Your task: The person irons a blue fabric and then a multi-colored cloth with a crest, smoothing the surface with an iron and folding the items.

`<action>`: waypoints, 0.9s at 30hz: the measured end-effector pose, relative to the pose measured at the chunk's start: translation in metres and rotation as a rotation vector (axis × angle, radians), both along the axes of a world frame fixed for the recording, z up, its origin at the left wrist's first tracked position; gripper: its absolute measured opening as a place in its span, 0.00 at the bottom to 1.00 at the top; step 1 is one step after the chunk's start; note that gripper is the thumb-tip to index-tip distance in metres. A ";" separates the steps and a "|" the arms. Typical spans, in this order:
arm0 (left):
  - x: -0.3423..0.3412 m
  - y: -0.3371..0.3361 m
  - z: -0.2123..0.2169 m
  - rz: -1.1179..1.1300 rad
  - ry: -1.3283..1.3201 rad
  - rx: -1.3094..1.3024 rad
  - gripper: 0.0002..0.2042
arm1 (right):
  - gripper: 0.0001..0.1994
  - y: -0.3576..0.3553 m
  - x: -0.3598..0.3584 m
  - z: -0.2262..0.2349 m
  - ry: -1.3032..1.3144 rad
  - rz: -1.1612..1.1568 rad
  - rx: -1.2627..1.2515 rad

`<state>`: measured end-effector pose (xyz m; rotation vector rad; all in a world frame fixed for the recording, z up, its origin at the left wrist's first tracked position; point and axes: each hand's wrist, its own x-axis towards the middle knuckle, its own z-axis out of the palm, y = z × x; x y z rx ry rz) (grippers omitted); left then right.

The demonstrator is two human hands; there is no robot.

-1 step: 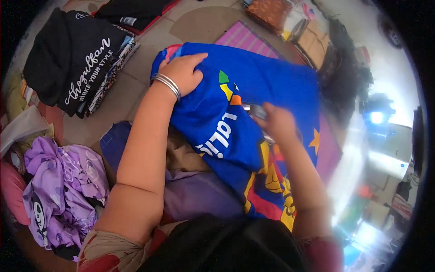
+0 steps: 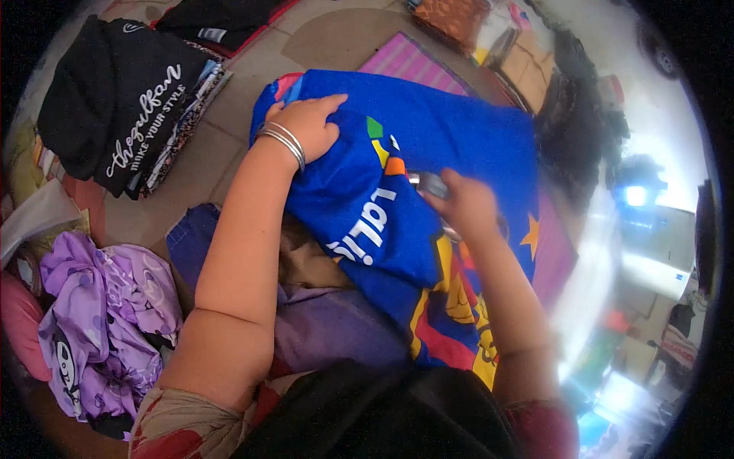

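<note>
A blue printed garment with white lettering, a yellow star and red and yellow figures lies spread in front of me. My left hand rests on its upper left part, fingers stretched out over the cloth, silver bangles at the wrist. My right hand is closed round the grey handle of what looks like a clothes iron, over the middle of the garment. Shiny metal shows at its front and below the fingers; motion blur and the hand hide most of its body. The cloth bunches in folds between my hands.
A pink striped cloth shows beyond the garment. Folded clothes topped by a black shirt are stacked at the left, above a crumpled purple garment. Purple cloth lies close to me. Packaged items sit at far right.
Very little differs. The folds and lettering between my hands have shifted slightly, and the whole view has moved a touch. Both hands keep nearly the same places.
</note>
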<state>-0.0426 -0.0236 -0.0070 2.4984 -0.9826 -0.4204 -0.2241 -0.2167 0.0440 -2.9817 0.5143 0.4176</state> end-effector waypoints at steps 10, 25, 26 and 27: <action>0.002 -0.006 0.025 0.069 0.131 0.784 0.19 | 0.27 -0.024 0.151 -0.027 -0.306 -0.072 -0.145; -0.047 -0.099 -0.015 -0.079 -0.019 0.289 0.30 | 0.29 -0.056 -0.053 -0.003 -0.079 -0.336 -0.180; -0.050 -0.104 -0.021 -0.033 -0.025 0.375 0.32 | 0.29 -0.068 -0.044 -0.009 -0.182 -0.290 -0.218; -0.053 -0.108 -0.026 0.018 -0.033 0.464 0.33 | 0.29 -0.083 -0.028 -0.015 -0.205 -0.310 -0.253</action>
